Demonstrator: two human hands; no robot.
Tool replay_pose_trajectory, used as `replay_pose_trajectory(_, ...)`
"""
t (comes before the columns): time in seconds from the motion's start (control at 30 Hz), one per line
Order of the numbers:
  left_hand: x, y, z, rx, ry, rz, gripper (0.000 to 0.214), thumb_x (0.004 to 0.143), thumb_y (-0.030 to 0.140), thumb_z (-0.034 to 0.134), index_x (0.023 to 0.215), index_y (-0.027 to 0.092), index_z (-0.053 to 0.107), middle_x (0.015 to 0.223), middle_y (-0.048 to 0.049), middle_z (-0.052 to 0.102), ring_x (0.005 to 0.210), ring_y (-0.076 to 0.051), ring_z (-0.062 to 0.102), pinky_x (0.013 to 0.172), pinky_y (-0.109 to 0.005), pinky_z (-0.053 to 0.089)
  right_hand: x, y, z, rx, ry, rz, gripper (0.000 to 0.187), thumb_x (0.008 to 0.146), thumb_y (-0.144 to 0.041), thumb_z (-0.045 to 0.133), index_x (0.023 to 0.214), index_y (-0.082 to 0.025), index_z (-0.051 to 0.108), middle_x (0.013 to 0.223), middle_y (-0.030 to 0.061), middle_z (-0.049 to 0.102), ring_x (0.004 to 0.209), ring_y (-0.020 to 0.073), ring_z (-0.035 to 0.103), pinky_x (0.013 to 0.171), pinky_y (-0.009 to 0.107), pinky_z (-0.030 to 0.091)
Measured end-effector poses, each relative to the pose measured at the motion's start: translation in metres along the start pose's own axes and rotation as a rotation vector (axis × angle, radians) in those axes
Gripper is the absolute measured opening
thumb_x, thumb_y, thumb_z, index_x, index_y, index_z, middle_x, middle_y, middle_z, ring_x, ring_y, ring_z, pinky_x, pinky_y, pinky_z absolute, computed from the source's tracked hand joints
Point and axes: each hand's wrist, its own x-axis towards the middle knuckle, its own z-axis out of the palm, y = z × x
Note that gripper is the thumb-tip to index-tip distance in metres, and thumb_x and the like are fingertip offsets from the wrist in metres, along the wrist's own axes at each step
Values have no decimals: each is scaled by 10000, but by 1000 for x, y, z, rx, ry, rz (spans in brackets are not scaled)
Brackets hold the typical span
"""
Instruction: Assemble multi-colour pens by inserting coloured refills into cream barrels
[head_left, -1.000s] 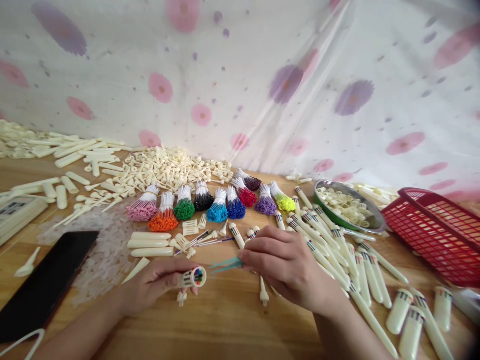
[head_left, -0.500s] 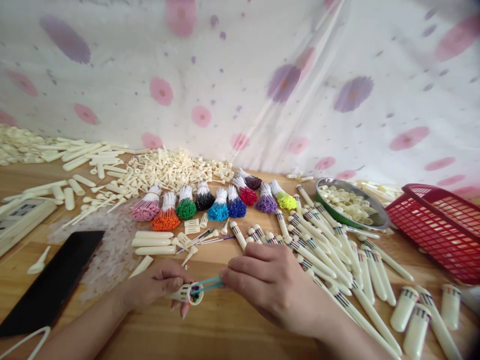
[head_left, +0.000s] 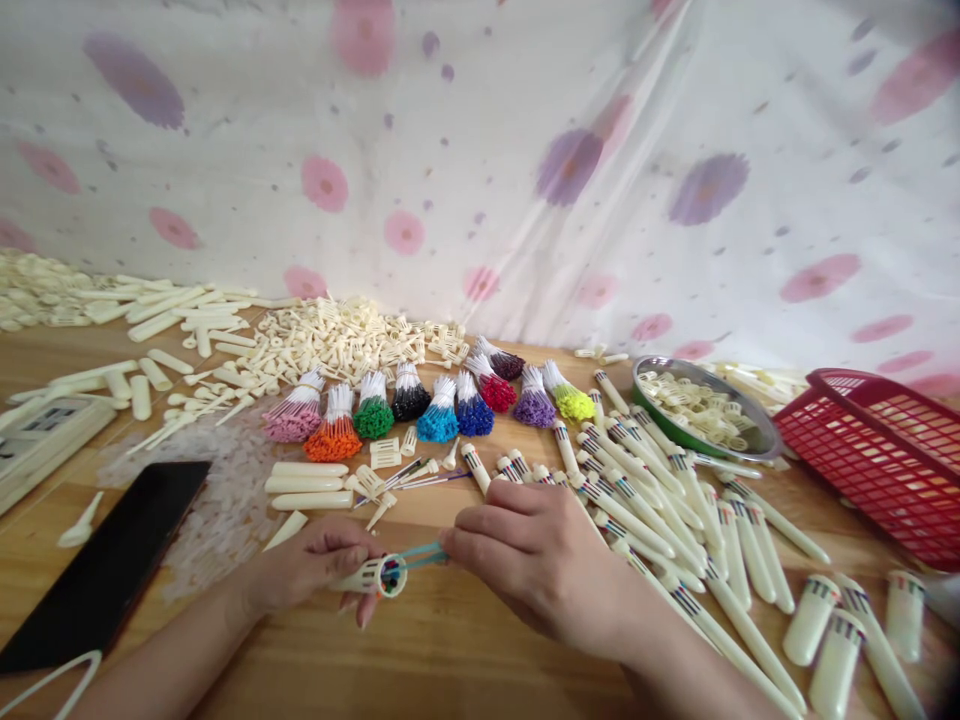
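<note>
My left hand point(head_left: 330, 565) is closed around a cream, slotted pen barrel point(head_left: 370, 575), its open end turned toward the right. Small coloured tips show inside that end. Between the fingers of my right hand point(head_left: 525, 570) is a pair of light blue tweezers point(head_left: 422, 553), whose points reach into the barrel's mouth. Behind my hands lie bundles of white-stemmed refills with coloured ends, among them an orange bundle point(head_left: 332, 437), a green bundle point(head_left: 373, 408) and a blue bundle point(head_left: 474, 412). Just beyond my left hand are several plain cream pen tubes point(head_left: 309, 484).
Many multicolour pens point(head_left: 637, 490) cover the right side. A metal bowl point(head_left: 765, 440) of small cream parts and a red plastic basket point(head_left: 870, 450) stand behind them. At left lie a black phone point(head_left: 105, 565), a power strip point(head_left: 52, 440) and a heap of cream parts point(head_left: 330, 340).
My right hand and the tweezers have shifted slightly, with the points still in the barrel's open end. My left hand has tilted the barrel a little.
</note>
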Motion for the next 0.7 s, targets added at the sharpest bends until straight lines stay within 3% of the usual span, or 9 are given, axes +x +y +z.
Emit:
replay_pose_trajectory(0.2, 0, 0, 2, -7, 23, 12, 456, 795, 587, 522, 792, 192, 749, 559, -10, 707, 452, -122, 552, 479, -223, 417, 0, 0, 2, 24, -30, 7, 291, 951, -137, 346, 864, -123, 623, 750, 53, 632, 591, 143, 408, 539, 284, 339)
replay_pose_trajectory(0.57, 2, 1, 2, -26, -4, 38, 414, 790, 555, 560, 810, 193, 760, 616, -47, 719, 492, -139, 577, 492, -234, 421, 1, -1, 1, 51, -18, 18, 289, 928, -111, 357, 804, -123, 618, 735, 59, 623, 584, 147, 396, 530, 282, 331)
replay_pose_trajectory(0.7, 5, 0, 3, -62, 72, 100, 365, 750, 520, 633, 796, 181, 759, 700, -54, 731, 589, -173, 632, 564, -261, 472, -1, 1, 2, 102, -22, 62, 221, 892, -73, 403, 825, -129, 605, 738, 51, 618, 600, 139, 427, 548, 271, 339)
